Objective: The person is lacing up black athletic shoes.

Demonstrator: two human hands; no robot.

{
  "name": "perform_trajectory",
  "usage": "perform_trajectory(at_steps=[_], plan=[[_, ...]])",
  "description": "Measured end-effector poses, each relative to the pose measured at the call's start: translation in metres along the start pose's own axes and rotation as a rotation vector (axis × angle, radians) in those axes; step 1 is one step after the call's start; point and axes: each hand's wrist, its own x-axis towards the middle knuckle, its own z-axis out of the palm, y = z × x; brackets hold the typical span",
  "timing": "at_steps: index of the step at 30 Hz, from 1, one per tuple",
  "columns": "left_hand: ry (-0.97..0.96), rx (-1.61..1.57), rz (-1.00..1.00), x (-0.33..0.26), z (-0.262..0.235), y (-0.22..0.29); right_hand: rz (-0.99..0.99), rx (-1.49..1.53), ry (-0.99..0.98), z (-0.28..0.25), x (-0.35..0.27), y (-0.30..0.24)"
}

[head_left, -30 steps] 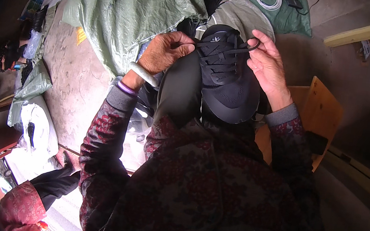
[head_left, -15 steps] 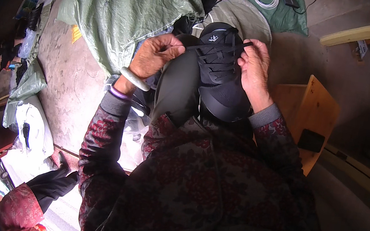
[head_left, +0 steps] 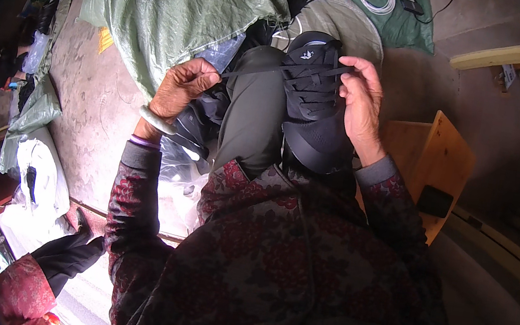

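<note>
Both hands, left hand (head_left: 185, 81) and right hand (head_left: 358, 96), pinch a black shoe's (head_left: 315, 107) lace (head_left: 253, 71) taut above a bare, seemingly concrete floor (head_left: 88, 117) strewn with green sacks (head_left: 170, 1).

Our left hand (head_left: 185, 81) has drawn away from the black shoe (head_left: 316, 103), pulling its lace (head_left: 257, 71) out taut. Our right hand (head_left: 360, 100) has slid down its side.

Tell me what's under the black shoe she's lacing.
The black shoe rests on a raised knee in grey-green trousers. Whatever lies beneath its sole is covered by the shoe itself.
</note>
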Motion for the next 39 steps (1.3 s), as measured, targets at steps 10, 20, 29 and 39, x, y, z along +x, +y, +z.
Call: perform_trajectory(at_steps=[10, 20, 29, 39], plan=[[-0.138, 0.237, 0.154, 0.007, 0.011, 0.013, -0.036, -0.307, -0.075, -0.027, 0.037, -0.041], [-0.243, 0.123, 0.231, -0.001, 0.033, 0.064, -0.107, -0.837, -1.088, 0.081, 0.08, -0.087], [-0.189, 0.082, 0.316, 0.004, 0.035, 0.068, 0.357, -0.48, -1.412, 0.111, 0.109, -0.057], [-0.1, 0.261, 0.305, 0.007, 0.035, 0.049, 0.008, -0.96, -1.269, 0.077, 0.118, -0.081]])
